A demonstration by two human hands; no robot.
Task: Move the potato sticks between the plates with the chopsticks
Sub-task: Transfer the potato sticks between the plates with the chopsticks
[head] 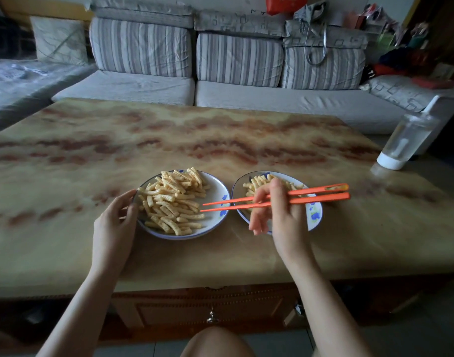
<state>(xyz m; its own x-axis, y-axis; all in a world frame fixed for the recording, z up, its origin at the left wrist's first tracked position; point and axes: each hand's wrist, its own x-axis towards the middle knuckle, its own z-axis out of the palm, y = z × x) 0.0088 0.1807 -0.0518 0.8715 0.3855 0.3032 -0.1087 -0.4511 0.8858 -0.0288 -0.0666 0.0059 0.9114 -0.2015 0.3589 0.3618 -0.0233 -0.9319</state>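
Observation:
Two white plates with blue rims stand side by side on the marble-patterned table. The left plate (pixel 216 195) carries a big heap of crinkled potato sticks (pixel 173 202). The right plate (pixel 314 212) holds a smaller heap of sticks (pixel 259 182), partly hidden behind my right hand (pixel 277 212). That hand grips a pair of orange chopsticks (pixel 321 194), whose tips reach left over the right edge of the left plate, slightly apart, with nothing between them. My left hand (pixel 115 222) pinches the left rim of the left plate with thumb and fingers.
A clear plastic bottle with a white base (pixel 406 140) stands near the table's (pixel 220 135) right edge. A striped grey sofa (pixel 220 73) runs along the far side. The table's front edge and a drawer knob (pixel 212 318) lie below my arms.

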